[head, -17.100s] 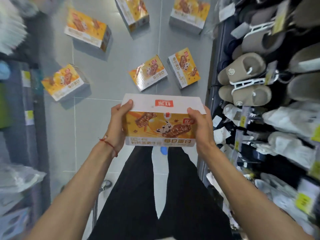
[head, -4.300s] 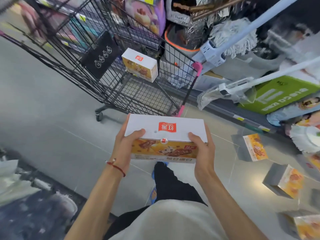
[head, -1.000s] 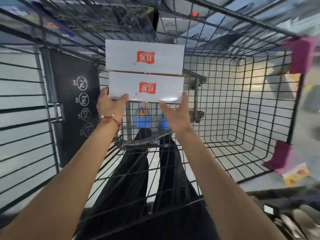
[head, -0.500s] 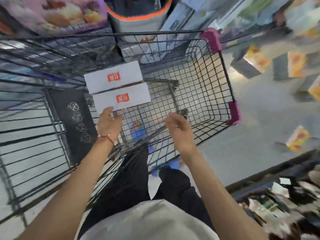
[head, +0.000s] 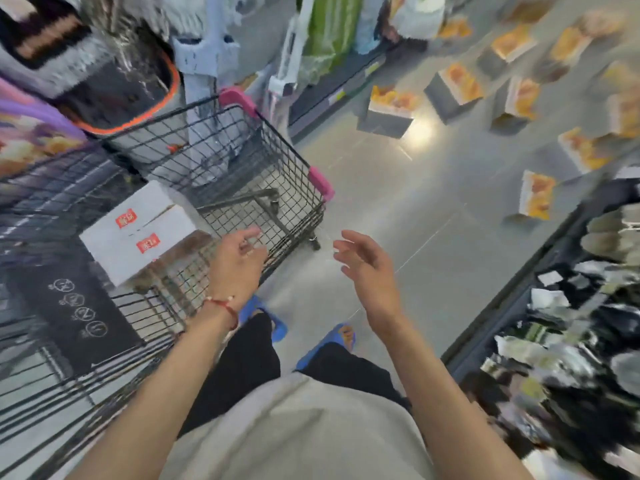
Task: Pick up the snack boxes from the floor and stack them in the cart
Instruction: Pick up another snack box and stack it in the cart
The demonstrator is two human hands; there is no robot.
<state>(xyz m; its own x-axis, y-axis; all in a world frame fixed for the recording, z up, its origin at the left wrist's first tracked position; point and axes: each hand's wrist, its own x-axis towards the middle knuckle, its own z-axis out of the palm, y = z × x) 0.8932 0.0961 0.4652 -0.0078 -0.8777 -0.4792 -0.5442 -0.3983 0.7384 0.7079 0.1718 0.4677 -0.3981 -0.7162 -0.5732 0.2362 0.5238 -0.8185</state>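
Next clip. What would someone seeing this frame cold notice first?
Two white-topped snack boxes lie side by side in the black wire cart at left. Many more orange snack boxes lie scattered over the grey floor at upper right. In the middle, the left hand and right hand are open and empty, the left one by the cart.

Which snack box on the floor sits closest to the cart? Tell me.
The leftmost snack box, just beyond the cart; all the others lie farther right.
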